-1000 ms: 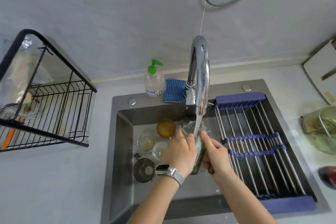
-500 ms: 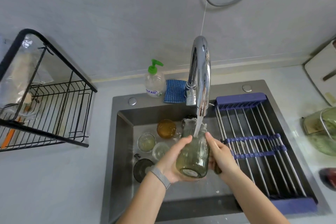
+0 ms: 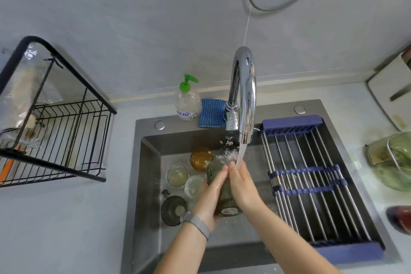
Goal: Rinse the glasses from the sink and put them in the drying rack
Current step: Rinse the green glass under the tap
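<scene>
**Green glass held under the running tap**

Here the green glass (image 3: 224, 198) lay tilted between both hands over the sink (image 3: 146, 184), its thick base toward the camera and its mouth pointing away under the faucet (image 3: 243, 95). The left hand (image 3: 210, 193) cupped it from the left and below, fingers curled round its side. The right hand (image 3: 241, 182) pressed against its right side, fingers lying along the glass with their tips meeting those of the left hand near the mouth. The water stream (image 3: 240, 153) fell onto the right fingertips, and spray scattered just beyond them.

Left of the left hand, on the sink floor, stood an amber glass (image 3: 201, 158), a clear glass (image 3: 177, 175), another clear glass (image 3: 194, 184) partly hidden by the hand, and a dark glass (image 3: 174, 210). Right of the right hand, the roll-up drying rack (image 3: 311, 184) spanned the sink. Far to the left stood a black wire rack (image 3: 64, 135).
</scene>
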The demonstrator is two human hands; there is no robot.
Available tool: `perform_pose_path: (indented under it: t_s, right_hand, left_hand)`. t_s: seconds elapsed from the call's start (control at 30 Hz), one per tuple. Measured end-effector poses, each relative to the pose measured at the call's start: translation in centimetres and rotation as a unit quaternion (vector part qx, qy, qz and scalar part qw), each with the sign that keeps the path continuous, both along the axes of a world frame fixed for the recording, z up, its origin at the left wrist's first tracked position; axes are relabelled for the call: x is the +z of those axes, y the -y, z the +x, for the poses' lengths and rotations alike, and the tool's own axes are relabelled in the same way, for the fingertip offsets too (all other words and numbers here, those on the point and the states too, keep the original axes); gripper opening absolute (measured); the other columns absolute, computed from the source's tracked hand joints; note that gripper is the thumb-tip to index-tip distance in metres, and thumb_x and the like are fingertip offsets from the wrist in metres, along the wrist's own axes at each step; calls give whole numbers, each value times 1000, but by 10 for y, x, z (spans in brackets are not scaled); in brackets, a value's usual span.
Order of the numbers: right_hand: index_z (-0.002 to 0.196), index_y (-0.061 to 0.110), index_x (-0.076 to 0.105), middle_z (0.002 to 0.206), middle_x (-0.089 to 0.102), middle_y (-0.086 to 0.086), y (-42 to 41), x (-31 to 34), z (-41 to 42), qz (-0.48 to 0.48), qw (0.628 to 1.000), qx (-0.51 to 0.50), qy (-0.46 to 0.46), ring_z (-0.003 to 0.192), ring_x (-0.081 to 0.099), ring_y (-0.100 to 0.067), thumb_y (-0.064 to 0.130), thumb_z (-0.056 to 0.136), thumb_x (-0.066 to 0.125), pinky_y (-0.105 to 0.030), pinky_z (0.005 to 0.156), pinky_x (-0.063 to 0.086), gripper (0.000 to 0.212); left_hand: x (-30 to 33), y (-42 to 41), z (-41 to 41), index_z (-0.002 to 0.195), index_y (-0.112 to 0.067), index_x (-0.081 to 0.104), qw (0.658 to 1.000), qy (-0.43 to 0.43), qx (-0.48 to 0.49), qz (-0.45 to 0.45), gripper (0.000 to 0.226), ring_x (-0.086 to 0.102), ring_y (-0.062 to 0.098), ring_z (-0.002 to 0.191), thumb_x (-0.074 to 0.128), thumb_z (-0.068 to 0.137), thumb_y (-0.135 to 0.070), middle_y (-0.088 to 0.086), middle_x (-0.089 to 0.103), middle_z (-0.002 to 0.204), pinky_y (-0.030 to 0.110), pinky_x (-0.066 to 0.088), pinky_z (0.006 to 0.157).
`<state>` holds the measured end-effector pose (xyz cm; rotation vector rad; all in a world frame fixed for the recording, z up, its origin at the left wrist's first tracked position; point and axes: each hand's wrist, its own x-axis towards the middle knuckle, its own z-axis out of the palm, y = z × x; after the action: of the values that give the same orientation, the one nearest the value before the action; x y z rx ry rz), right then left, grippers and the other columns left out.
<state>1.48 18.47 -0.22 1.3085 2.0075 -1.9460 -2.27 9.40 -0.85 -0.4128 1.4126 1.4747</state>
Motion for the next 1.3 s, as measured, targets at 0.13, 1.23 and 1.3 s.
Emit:
perform_pose_path:
  t_s: [0.13, 1.23, 1.3]
  right_hand:
    - [122, 10, 60, 118, 63, -12, -25, -9, -10, -60, 990, -83, 96, 107, 59, -23, 48, 105, 20, -40, 99, 46, 59]
    - [115, 14, 71, 110, 74, -12, 5, -3, 46, -223, 939, -218, -142, 102, 71, -28, 67, 73, 54, -49, 95, 52, 69]
    - [107, 18, 75, 106, 75, -11, 0, -1, 47, -198, 946, -186, -178, 100, 71, -28, 61, 80, 55, -46, 88, 54, 54]
  left_hand:
    - [5, 1, 12, 115, -23, 68, 999, -10, -36, 0, 60, 72, 24, 97, 77, 67, -57, 4, 76, 103, 46, 56, 91]
    - [25, -13, 22, 153, -26, 15, 912, -328, -245, -27, 63, 34, -16, 124, 47, 101, -40, -23, 29, 149, -5, 30, 90]
    - [25, -1, 16, 135, -34, 44, 964, -181, -182, 65, 55, 53, -3, 123, 66, 87, -49, -16, 58, 133, 12, 47, 94]
